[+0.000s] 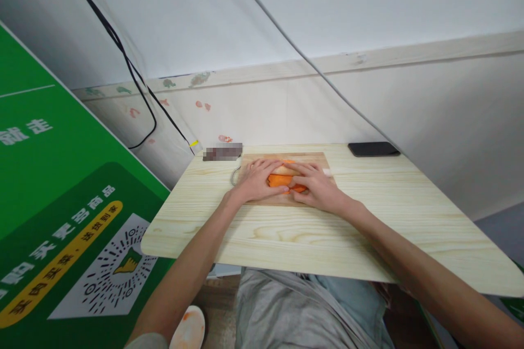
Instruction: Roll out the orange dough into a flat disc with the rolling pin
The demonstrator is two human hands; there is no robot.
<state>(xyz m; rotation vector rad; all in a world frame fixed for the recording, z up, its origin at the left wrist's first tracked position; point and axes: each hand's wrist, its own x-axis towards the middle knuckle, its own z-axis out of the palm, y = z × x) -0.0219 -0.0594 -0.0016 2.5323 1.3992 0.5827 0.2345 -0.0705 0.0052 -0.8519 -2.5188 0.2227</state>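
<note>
Pale wood-grain table [262, 234] against the wall, orange dough [280, 181] on its cutting board [274, 200]! Left hand [258, 179] spreads across it; right hand [315, 185] curls at its edge, pinching or merely touching, I cannot tell.

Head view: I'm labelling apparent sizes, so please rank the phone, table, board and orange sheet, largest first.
1. Table
2. Board
3. Phone and orange sheet: not ranked; their visible areas look alike, and the sheet is partly covered.
</note>
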